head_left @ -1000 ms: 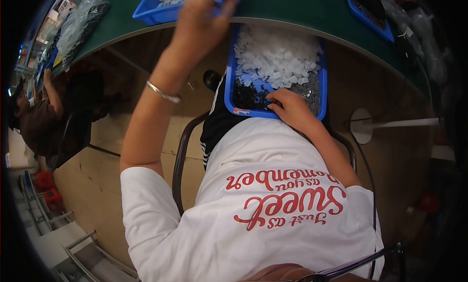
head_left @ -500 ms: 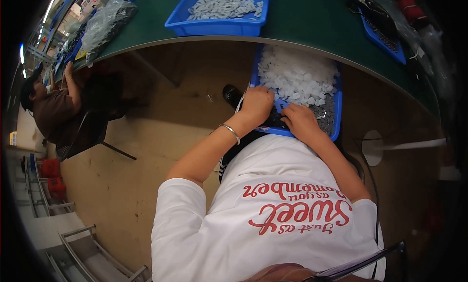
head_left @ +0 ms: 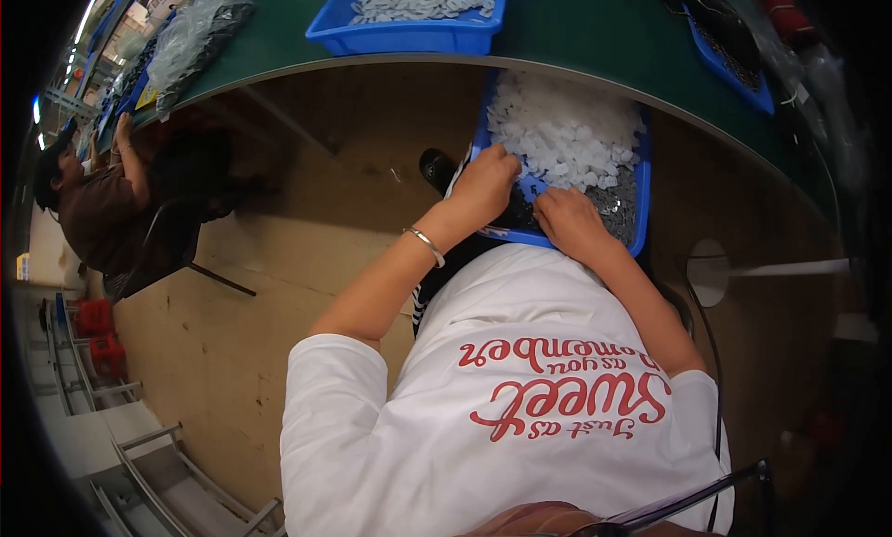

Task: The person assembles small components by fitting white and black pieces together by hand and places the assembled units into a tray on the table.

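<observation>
A blue tray (head_left: 643,223) rests at my lap, partly under the table edge. Heaped in its far part are small translucent white plastic pieces (head_left: 567,133). Small grey pieces (head_left: 613,212) fill the near right corner, and black pieces (head_left: 520,210) lie at the near left. My left hand (head_left: 485,182), with a silver bangle at its wrist, is over the left side of the tray with curled fingers. Just right of it, above the near edge, my right hand (head_left: 569,219) has its fingers bent together. Whatever either hand pinches is hidden or too small to name.
The green table (head_left: 576,26) curves ahead, bearing a blue tray (head_left: 409,41) of pale pieces. Another blue tray (head_left: 729,63) with dark parts stands at right. At far left a person (head_left: 102,189) sits on a chair. A clear plastic bag (head_left: 200,40) lies nearby.
The view has shifted slightly, so everything sits a little higher and further left. Both hands stay over the tray, the left turned a little, the fingers still curled.
</observation>
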Demonstrator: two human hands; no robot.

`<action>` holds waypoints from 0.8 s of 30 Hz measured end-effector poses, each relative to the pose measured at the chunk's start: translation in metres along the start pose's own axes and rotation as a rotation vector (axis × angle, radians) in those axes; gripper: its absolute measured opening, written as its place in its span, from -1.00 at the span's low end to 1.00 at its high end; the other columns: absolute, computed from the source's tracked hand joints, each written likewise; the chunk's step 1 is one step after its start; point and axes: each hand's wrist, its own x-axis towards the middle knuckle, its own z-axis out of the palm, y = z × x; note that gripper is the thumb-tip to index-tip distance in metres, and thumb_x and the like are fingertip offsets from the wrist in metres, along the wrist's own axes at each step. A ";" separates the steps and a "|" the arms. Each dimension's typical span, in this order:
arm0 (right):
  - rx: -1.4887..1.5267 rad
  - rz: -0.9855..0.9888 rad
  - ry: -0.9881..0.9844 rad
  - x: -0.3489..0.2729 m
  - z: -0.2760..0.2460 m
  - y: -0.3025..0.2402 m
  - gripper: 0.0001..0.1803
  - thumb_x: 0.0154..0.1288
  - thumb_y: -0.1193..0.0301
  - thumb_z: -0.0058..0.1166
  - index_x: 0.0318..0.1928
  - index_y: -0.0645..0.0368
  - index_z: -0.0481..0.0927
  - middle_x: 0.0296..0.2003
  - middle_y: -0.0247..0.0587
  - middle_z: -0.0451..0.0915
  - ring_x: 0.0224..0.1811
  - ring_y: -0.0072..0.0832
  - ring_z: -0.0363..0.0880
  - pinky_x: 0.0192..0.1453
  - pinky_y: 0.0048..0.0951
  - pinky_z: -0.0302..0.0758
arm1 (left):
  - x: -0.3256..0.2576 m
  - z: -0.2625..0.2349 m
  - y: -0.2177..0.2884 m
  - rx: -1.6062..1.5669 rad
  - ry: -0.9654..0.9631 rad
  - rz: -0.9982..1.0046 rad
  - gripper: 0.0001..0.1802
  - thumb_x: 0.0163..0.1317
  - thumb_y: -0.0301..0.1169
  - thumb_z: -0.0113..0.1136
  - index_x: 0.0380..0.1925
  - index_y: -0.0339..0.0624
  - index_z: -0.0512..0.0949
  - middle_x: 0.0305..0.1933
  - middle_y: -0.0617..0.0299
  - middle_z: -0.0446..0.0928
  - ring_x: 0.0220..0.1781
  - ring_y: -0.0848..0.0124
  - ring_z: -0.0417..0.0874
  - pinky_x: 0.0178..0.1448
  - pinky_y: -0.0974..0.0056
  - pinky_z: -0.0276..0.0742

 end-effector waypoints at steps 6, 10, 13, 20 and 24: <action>0.214 0.133 -0.008 0.001 -0.007 0.000 -0.92 0.12 0.48 0.12 -0.36 0.21 0.54 -0.37 -0.11 0.54 -0.26 -0.16 0.54 -0.10 -0.16 0.42 | 0.005 -0.025 0.018 -0.473 -0.141 -0.313 -0.89 0.26 -0.52 0.12 -0.24 -0.30 0.53 -0.29 0.18 0.55 -0.31 0.41 0.59 -0.18 0.33 0.53; 0.206 0.125 0.009 0.003 -0.012 -0.005 -0.87 0.10 0.46 0.15 -0.30 0.18 0.57 -0.35 -0.14 0.56 -0.21 -0.18 0.54 -0.09 -0.18 0.42 | -0.001 -0.028 0.026 -0.718 -0.164 -0.417 -0.85 0.31 -0.49 0.09 -0.18 -0.34 0.53 -0.29 0.26 0.56 -0.33 0.58 0.55 -0.20 0.46 0.52; 0.164 0.076 -0.015 0.006 -0.012 -0.007 -0.87 0.10 0.45 0.16 -0.30 0.15 0.59 -0.37 -0.17 0.55 -0.22 -0.20 0.55 -0.10 -0.21 0.43 | -0.008 -0.028 0.032 -0.917 -0.181 -0.538 -0.81 0.32 -0.49 0.09 -0.12 -0.35 0.53 -0.25 0.27 0.55 -0.28 0.57 0.56 -0.16 0.47 0.54; 0.119 0.021 -0.060 0.006 0.001 -0.003 -0.94 0.10 0.46 0.14 -0.39 0.15 0.57 -0.38 -0.19 0.54 -0.26 -0.21 0.55 -0.11 -0.23 0.44 | -0.021 -0.019 0.024 -1.153 -0.174 -0.644 -0.70 0.30 -0.56 0.06 0.03 -0.34 0.50 -0.16 0.27 0.52 -0.20 0.54 0.58 -0.01 0.46 0.56; 0.136 0.049 -0.038 0.004 0.000 -0.007 -0.93 0.10 0.44 0.14 -0.41 0.16 0.56 -0.39 -0.18 0.53 -0.28 -0.19 0.54 -0.11 -0.21 0.44 | -0.022 -0.017 0.020 -1.165 -0.194 -0.633 -0.69 0.31 -0.58 0.02 0.05 -0.35 0.49 -0.09 0.24 0.50 -0.15 0.52 0.59 0.03 0.45 0.56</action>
